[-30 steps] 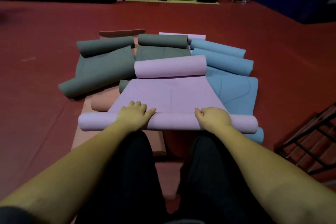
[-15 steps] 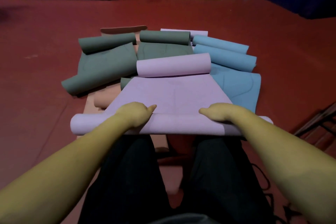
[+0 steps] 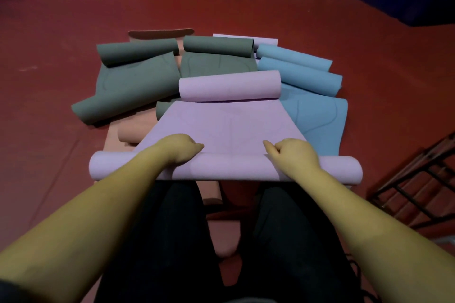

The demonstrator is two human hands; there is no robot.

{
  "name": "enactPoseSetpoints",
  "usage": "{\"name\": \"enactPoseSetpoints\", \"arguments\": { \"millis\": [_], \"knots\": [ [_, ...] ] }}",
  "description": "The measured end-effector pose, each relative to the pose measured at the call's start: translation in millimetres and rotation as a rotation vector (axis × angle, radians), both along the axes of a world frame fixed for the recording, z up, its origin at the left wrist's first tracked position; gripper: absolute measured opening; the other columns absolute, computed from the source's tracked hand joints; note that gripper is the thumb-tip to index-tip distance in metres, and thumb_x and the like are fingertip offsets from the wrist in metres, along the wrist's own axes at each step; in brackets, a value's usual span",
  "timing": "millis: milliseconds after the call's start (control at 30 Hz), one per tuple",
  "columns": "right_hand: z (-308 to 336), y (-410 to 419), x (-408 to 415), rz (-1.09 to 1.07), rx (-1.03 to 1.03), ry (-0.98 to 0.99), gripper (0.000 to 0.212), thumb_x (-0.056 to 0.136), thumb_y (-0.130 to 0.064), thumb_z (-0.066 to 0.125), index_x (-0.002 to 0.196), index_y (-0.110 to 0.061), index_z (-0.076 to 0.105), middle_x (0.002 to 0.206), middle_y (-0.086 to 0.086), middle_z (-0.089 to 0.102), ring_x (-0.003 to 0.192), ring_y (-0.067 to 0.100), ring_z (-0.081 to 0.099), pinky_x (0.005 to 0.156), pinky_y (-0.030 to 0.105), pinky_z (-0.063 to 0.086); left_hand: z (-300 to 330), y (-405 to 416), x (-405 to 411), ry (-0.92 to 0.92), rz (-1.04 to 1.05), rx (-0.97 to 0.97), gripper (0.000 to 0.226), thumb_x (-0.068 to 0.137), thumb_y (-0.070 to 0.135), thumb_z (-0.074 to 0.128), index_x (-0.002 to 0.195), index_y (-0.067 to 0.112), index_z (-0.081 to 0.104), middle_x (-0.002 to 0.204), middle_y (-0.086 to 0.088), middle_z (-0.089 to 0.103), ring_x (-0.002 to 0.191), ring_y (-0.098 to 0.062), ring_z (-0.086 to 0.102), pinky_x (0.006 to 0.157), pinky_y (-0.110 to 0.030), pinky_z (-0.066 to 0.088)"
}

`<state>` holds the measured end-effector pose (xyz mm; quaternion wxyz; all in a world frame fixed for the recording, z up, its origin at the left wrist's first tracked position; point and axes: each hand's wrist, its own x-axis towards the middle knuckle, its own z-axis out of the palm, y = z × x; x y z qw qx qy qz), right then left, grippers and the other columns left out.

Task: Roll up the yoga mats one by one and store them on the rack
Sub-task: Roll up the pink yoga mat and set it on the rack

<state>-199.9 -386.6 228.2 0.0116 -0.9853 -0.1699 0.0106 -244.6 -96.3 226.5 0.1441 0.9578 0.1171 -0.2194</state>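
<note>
A lilac yoga mat (image 3: 226,125) lies in front of me on a pile of mats, curled at its far end and rolled at the near end. The near roll (image 3: 229,167) runs across my knees. My left hand (image 3: 179,147) grips the roll left of centre, fingers curled over its top. My right hand (image 3: 290,152) grips it right of centre the same way. A black metal rack (image 3: 418,187) stands at the right edge, with reddish rolls in it.
Grey mats (image 3: 133,81) lie partly unrolled at the left and back, blue mats (image 3: 307,74) at the right, a salmon mat (image 3: 133,133) underneath. Red floor (image 3: 49,130) surrounds the pile. Blue padding and dark equipment line the far wall.
The near roll has grown thicker and moved a little forward over the mat. Both hands shifted from lying on the roll to curling over its top. The camera dipped and came closer.
</note>
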Motion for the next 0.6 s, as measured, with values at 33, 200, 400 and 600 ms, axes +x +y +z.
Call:
{"name": "enactPoseSetpoints", "arguments": {
  "millis": [33,200,400,600],
  "knots": [
    [-2.4,0.4,-4.3,0.003,-0.001,-0.014,0.057,0.099,-0.057,0.034,0.092,-0.014,0.071,0.099,0.01,0.069,0.096,0.031,0.062,0.074,0.034,0.044,0.7,0.3,2.8,0.004,0.02,-0.005,0.054,0.102,0.048,0.038,0.13,0.008,0.06,0.142,-0.013,0.053,0.128,-0.031,0.048,0.106,-0.034,0.033],
    [-20.4,-1.3,-26.3,0.081,0.001,-0.088,0.077,0.084,-0.071,0.016,0.09,-0.012,0.064,0.086,0.011,0.066,0.088,0.034,0.061,0.075,0.039,0.043,0.7,-1.7,16.3,0.06,0.029,0.002,0.048,0.1,0.042,0.043,0.13,0.008,0.059,0.142,-0.013,0.053,0.127,-0.029,0.047,0.099,-0.033,0.032],
    [-13.0,6.1,-7.7,0.022,-0.043,-0.054,0.074,0.089,-0.068,0.016,0.091,-0.015,0.068,0.097,0.01,0.069,0.094,0.033,0.063,0.074,0.036,0.042,-2.1,-13.6,-1.3,-0.385,0.077,0.24,0.049,0.105,0.035,0.032,0.1,0.007,0.071,0.107,-0.014,0.068,0.101,-0.033,0.058,0.078,-0.036,0.044],
    [-7.7,18.5,19.1,0.01,-0.09,0.175,0.071,0.097,-0.065,0.021,0.112,-0.015,0.07,0.118,0.013,0.067,0.11,0.031,0.06,0.088,0.035,0.045,-39.8,-11.3,-46.9,-0.634,0.03,0.265,0.054,0.095,0.047,0.031,0.064,0.012,0.06,0.066,-0.009,0.059,0.069,-0.035,0.057,0.064,-0.038,0.035]
  ]
}}
